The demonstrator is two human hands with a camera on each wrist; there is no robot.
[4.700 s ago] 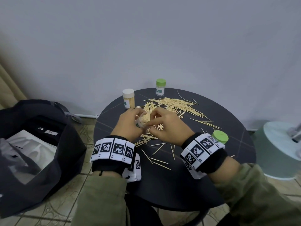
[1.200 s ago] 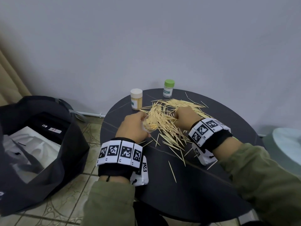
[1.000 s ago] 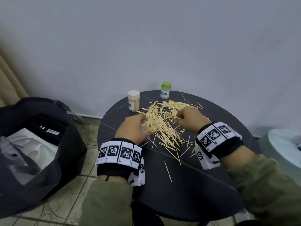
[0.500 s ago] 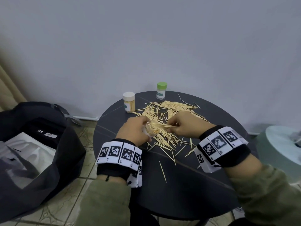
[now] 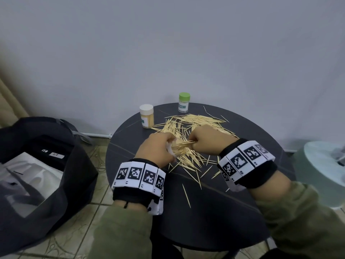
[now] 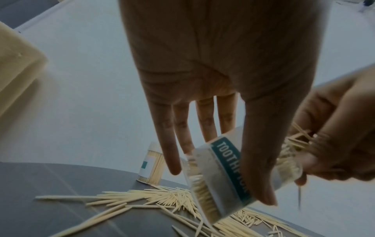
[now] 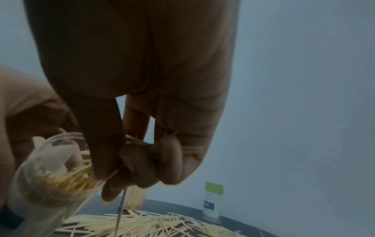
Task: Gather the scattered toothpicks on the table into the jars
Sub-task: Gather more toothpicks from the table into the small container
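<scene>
The person's left hand [image 5: 155,149] holds a clear toothpick jar [image 6: 229,173] tilted over the round dark worktop [image 5: 214,217], thumb and fingers closed around it in a firm grip. The right hand [image 5: 207,141] pinches a bundle of toothpicks [image 7: 85,178] whose tips are in the jar mouth. Many scattered toothpicks [image 5: 194,122] lie on the worktop below and behind the hands. 2 capped jars stand at the far edge: a white-lidded jar [image 5: 147,118] full of toothpicks and a green-lidded jar [image 5: 184,102].
</scene>
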